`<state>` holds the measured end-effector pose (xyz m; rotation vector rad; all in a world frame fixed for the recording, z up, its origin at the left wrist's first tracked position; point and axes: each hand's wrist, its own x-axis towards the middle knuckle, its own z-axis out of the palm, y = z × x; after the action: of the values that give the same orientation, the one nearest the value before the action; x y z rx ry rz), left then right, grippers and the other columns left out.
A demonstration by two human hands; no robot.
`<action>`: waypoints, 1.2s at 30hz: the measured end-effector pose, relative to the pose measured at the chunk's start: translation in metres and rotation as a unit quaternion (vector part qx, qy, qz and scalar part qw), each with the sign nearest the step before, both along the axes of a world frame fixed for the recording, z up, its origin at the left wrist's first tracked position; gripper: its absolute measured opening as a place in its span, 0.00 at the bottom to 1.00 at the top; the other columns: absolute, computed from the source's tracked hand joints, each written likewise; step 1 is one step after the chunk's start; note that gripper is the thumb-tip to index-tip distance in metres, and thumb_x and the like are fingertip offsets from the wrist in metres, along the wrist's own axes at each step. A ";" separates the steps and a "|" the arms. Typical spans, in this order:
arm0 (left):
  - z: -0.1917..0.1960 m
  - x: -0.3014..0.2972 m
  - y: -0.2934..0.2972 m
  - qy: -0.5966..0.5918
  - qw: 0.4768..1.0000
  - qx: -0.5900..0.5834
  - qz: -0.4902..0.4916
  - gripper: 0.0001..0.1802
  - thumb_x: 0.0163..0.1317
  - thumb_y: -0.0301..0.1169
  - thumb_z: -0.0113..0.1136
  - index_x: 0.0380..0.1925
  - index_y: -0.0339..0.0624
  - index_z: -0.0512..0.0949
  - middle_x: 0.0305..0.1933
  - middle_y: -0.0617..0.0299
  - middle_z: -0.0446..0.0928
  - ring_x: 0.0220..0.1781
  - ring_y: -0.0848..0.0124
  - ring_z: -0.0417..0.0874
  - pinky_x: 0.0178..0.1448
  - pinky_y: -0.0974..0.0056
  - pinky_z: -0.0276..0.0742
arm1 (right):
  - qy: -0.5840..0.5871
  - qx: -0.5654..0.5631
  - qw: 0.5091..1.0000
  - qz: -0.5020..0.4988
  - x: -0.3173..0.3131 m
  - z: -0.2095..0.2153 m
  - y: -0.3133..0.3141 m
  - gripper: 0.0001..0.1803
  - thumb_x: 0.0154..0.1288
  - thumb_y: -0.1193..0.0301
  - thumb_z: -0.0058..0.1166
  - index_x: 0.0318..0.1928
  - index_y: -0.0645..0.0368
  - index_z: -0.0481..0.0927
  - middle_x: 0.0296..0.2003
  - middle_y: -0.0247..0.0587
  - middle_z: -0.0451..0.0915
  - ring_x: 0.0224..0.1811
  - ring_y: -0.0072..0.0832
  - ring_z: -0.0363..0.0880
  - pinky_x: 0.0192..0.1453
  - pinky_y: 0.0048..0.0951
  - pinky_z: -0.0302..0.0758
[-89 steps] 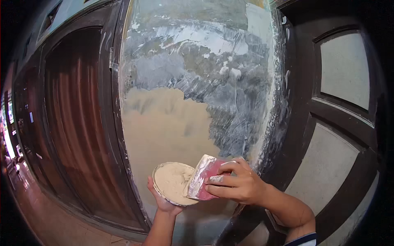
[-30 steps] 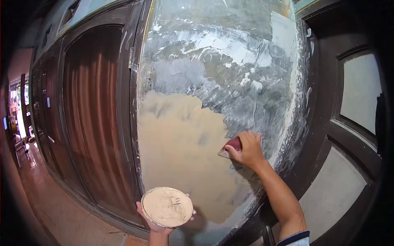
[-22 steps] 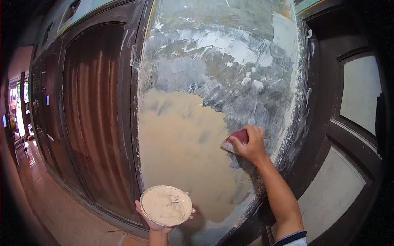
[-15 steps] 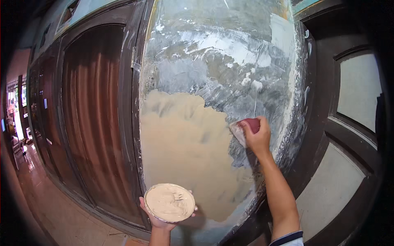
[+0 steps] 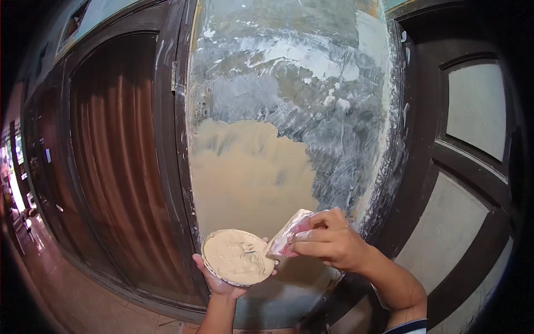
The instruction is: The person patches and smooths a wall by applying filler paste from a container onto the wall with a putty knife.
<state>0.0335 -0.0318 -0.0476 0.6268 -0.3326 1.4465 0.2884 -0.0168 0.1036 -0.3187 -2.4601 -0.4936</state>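
Observation:
My left hand [image 5: 221, 287] cups a round bowl [image 5: 243, 285] from beneath, its fingers wrapped about the sides. Beige putty [image 5: 232, 255], smooth with a few ridges, fills it nearly to the rim. In my right hand [image 5: 338, 243] is a putty scraper [image 5: 290, 229] with a reddish grip and a wide, whitish, smeared blade. One corner of the blade meets the bowl's right edge beside the putty. Behind both hands, a beige coat [image 5: 250, 172] covers the lower left of the wall panel.
Rough grey wall [image 5: 350, 145] with white smears lies above and right of the coat. A dark-framed door or window with a brown curtain [image 5: 119, 150] stands left. To the right is a dark door [image 5: 431, 206] with pale panels. Tiled floor [image 5: 105, 289] shows lower left.
My right hand has brought the scraper down and left, off the wall to the bowl's edge. The bowl in my left hand sits slightly higher and further right.

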 end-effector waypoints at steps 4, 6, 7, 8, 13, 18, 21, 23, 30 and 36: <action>0.006 -0.005 0.000 0.039 0.999 0.005 -0.002 0.64 0.48 0.85 0.53 0.75 0.50 0.63 0.75 0.39 0.65 0.71 0.31 0.70 0.58 0.13 0.71 | -0.031 0.040 0.999 0.004 -0.013 -0.004 -0.020 0.20 0.61 0.73 0.59 0.53 0.39 0.85 0.50 0.25 0.83 0.59 0.33 0.76 0.60 0.46 0.68; 0.007 -0.005 -0.002 0.024 1.000 -0.010 0.017 0.63 0.50 0.84 0.52 0.74 0.48 0.63 0.74 0.40 0.67 0.71 0.34 0.72 0.61 0.17 0.72 | -0.055 0.032 0.998 -0.006 -0.017 -0.005 -0.026 0.18 0.64 0.71 0.57 0.53 0.40 0.85 0.53 0.26 0.82 0.59 0.34 0.76 0.63 0.49 0.68; 0.007 -0.005 -0.002 0.008 0.999 -0.024 0.039 0.63 0.52 0.84 0.51 0.74 0.46 0.64 0.73 0.42 0.68 0.70 0.37 0.73 0.64 0.22 0.73 | -0.052 0.025 0.998 0.001 -0.020 -0.007 -0.027 0.17 0.64 0.71 0.57 0.53 0.41 0.85 0.53 0.27 0.82 0.59 0.34 0.76 0.63 0.49 0.68; 0.007 -0.006 -0.002 -0.007 0.998 -0.037 0.059 0.62 0.53 0.83 0.50 0.73 0.44 0.64 0.72 0.43 0.69 0.70 0.39 0.74 0.67 0.27 0.74 | -0.048 0.019 0.999 0.007 -0.023 -0.009 -0.028 0.17 0.65 0.70 0.57 0.53 0.41 0.85 0.53 0.27 0.82 0.60 0.34 0.76 0.63 0.50 0.67; 0.010 -0.012 -0.005 0.063 0.993 -0.041 0.092 0.56 0.60 0.82 0.43 0.70 0.45 0.70 0.71 0.49 0.73 0.69 0.44 0.75 0.72 0.37 0.73 | -0.028 0.019 0.999 0.005 -0.031 -0.017 -0.036 0.18 0.64 0.71 0.57 0.54 0.41 0.85 0.52 0.26 0.82 0.59 0.35 0.75 0.61 0.51 0.68; 0.006 -0.014 0.003 0.067 0.994 -0.041 0.072 0.57 0.58 0.82 0.44 0.70 0.45 0.70 0.71 0.48 0.72 0.69 0.45 0.75 0.72 0.38 0.73 | -0.009 0.010 1.000 0.000 -0.034 -0.020 -0.039 0.19 0.63 0.71 0.57 0.54 0.41 0.85 0.52 0.27 0.83 0.59 0.35 0.75 0.59 0.50 0.69; 0.004 -0.013 0.009 0.074 0.993 -0.051 0.074 0.58 0.58 0.83 0.45 0.70 0.44 0.70 0.72 0.47 0.72 0.69 0.45 0.75 0.72 0.38 0.73 | -0.001 0.008 1.000 0.001 -0.032 -0.020 -0.036 0.19 0.62 0.70 0.59 0.54 0.40 0.85 0.53 0.27 0.82 0.59 0.35 0.75 0.58 0.49 0.69; 0.003 -0.012 0.012 0.076 0.994 -0.047 0.060 0.58 0.58 0.83 0.45 0.70 0.44 0.70 0.72 0.47 0.72 0.69 0.45 0.75 0.72 0.38 0.73 | -0.003 0.008 1.000 -0.005 -0.030 -0.022 -0.034 0.19 0.62 0.69 0.59 0.55 0.40 0.85 0.52 0.27 0.83 0.59 0.35 0.75 0.58 0.48 0.69; -0.001 0.000 0.026 0.093 0.993 -0.038 0.063 0.58 0.58 0.82 0.46 0.71 0.44 0.69 0.72 0.47 0.72 0.70 0.45 0.75 0.72 0.37 0.73 | 0.053 0.017 0.998 0.005 -0.028 -0.023 -0.022 0.19 0.54 0.70 0.64 0.49 0.42 0.89 0.45 0.20 0.85 0.51 0.34 0.77 0.50 0.42 0.65; -0.001 0.018 0.042 0.125 0.989 -0.058 0.053 0.63 0.52 0.85 0.46 0.74 0.46 0.65 0.73 0.43 0.69 0.68 0.37 0.75 0.61 0.21 0.75 | 0.085 0.014 0.996 0.001 -0.008 -0.028 0.008 0.25 0.46 0.75 0.64 0.49 0.43 0.89 0.45 0.22 0.86 0.48 0.32 0.78 0.53 0.42 0.60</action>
<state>0.0516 0.0106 -0.0484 0.7313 -0.0181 1.4578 0.2805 -0.0091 0.0760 -0.3325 -2.2878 -0.4785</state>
